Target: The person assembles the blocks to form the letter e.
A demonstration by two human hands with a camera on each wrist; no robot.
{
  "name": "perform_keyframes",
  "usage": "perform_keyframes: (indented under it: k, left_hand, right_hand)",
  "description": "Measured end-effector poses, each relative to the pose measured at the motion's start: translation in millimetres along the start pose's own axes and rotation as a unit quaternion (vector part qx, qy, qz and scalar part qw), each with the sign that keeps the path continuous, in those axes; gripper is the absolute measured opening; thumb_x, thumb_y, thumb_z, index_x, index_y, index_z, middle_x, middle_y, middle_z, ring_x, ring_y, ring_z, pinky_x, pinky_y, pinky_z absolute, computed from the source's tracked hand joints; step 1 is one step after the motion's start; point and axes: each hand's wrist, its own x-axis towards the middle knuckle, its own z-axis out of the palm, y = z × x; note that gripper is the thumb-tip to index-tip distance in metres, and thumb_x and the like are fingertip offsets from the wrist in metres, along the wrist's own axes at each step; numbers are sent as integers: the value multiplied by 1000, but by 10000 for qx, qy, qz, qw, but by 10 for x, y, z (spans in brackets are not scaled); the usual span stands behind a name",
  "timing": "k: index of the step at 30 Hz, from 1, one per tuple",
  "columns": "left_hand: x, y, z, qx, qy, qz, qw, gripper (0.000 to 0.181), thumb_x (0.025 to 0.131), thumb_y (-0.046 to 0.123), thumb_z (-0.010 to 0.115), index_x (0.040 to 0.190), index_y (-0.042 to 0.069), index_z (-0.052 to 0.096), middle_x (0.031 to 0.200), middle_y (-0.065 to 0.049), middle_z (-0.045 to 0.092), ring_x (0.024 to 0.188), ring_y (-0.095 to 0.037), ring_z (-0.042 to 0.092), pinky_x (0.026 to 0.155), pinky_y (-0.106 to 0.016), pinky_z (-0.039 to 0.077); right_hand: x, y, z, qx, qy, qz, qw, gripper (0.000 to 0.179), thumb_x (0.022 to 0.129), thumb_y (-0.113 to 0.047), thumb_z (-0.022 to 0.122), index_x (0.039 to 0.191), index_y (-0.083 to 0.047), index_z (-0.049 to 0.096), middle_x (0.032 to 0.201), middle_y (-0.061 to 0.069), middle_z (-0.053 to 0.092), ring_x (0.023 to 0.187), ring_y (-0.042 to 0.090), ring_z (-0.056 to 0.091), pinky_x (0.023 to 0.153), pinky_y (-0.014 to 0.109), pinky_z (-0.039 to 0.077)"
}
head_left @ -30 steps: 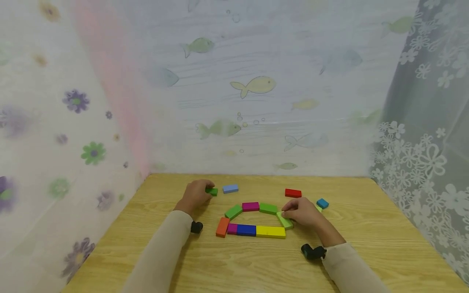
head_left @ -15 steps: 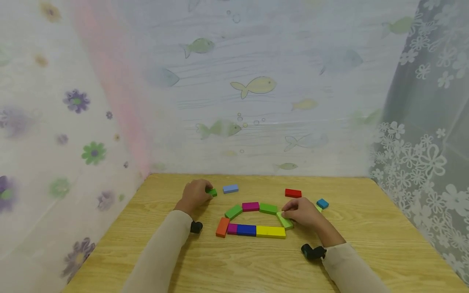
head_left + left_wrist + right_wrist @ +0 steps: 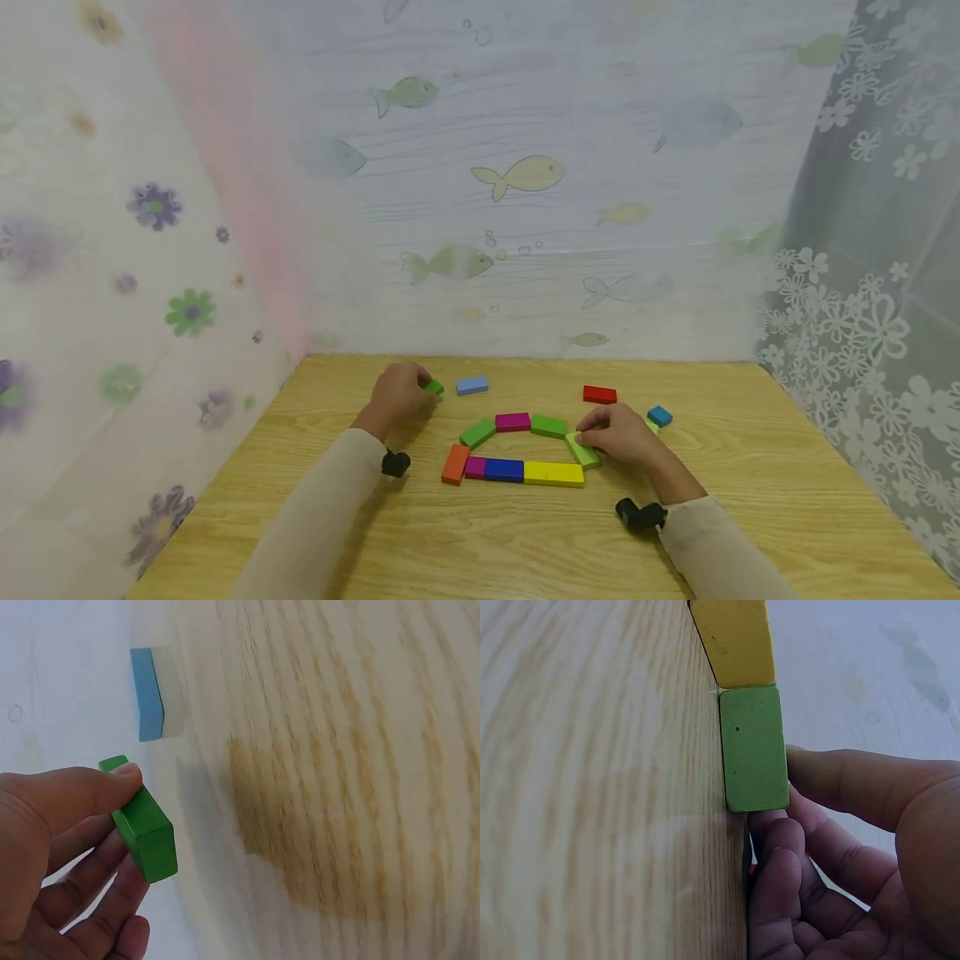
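Note:
My left hand (image 3: 400, 392) pinches a green block (image 3: 142, 825) between thumb and fingers, held just above the table in the left wrist view. My right hand (image 3: 618, 432) has thumb and fingers on a light green block (image 3: 754, 750) at the right end of an arch of blocks. That block meets the yellow block (image 3: 553, 474) at its near end. The arch continues leftward with a green block (image 3: 549, 427), a magenta block (image 3: 513, 422), another green block (image 3: 477, 433) and an orange block (image 3: 456, 464). Along its base lie a small magenta block (image 3: 476, 467) and a blue block (image 3: 504, 471).
Behind the arch lie a light blue block (image 3: 472, 386) and a red block (image 3: 600, 395). A small blue block (image 3: 660, 415) is right of my right hand, beside a partly hidden light green piece (image 3: 653, 427). Printed curtains surround the wooden table (image 3: 495, 542).
My left hand has taken hold of the green block and raised it slightly, tilting it and drawing a little left. The right hand stays put on the light green block.

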Motion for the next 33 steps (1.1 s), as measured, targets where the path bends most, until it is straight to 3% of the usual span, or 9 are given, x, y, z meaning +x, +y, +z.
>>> perform_keyframes:
  k: [11,18,25,33]
  left_hand:
    - [-95,147,-98,-18,31,-346,9994,33,84,24,87,110,7,79,106,-6,76,89,-21,71,78,-41,59]
    - [-174,171,-144,-677,-94,-492,9965,37,82,23,88,115,7,79,114,-9,76,100,-26,71,82,-43,60]
    - [-249,133,-181,-1700,-474,-896,9802,37,82,25,88,114,10,79,114,-9,73,100,-25,70,86,-43,60]
    - [-360,141,-244,-2145,-630,-1167,9677,44,81,32,89,118,12,76,126,-12,68,111,-30,66,96,-53,55]
  right_hand:
    - [12,20,3,91,11,-65,9999,15,92,-17,77,103,-6,76,99,5,71,87,20,59,75,31,51]
    - [5,14,5,115,40,-31,9999,15,92,-17,78,102,-7,76,99,5,71,87,20,60,75,31,51]
    - [13,18,10,109,43,24,9999,15,91,-17,78,102,-7,76,99,5,71,86,20,59,75,31,51]
    - [23,31,12,123,32,16,9999,15,92,-18,78,103,-7,76,98,5,71,86,20,59,74,31,51]
